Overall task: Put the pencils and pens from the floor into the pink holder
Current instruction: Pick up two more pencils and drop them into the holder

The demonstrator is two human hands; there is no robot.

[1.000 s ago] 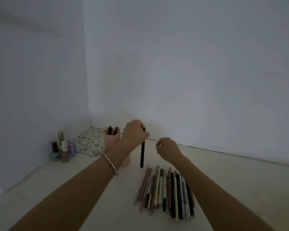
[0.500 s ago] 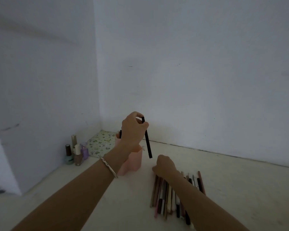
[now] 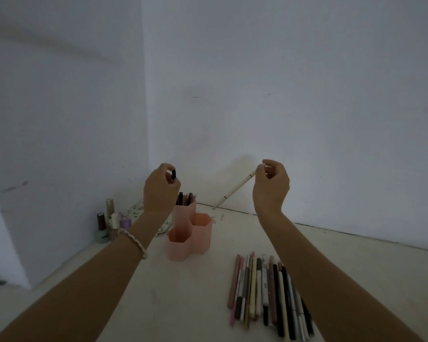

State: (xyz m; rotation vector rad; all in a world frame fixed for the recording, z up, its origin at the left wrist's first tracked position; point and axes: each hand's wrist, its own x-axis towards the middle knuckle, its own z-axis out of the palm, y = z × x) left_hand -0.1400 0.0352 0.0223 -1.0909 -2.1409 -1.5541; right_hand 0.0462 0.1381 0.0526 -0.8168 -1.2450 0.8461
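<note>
The pink holder [image 3: 200, 233], made of hexagonal cells, stands on the floor; its tall back cell holds several pens [image 3: 185, 199]. My left hand [image 3: 160, 191] hovers just above that cell, pinching the top of a black pen [image 3: 173, 174] whose lower part is hidden behind the hand. My right hand [image 3: 271, 186] is raised to the right of the holder and grips one end of a cream pencil [image 3: 235, 189], which slants down to the left in the air. A row of several pens and pencils [image 3: 265, 292] lies on the floor below my right forearm.
Several nail polish bottles [image 3: 109, 224] stand in the left corner by the wall. A floral patterned pad [image 3: 139, 209] lies behind my left wrist. White walls close off the back and left side.
My left hand has carried the black pen over the holder's back cell. My right hand has come up from the row on the floor with a cream pencil in it.
</note>
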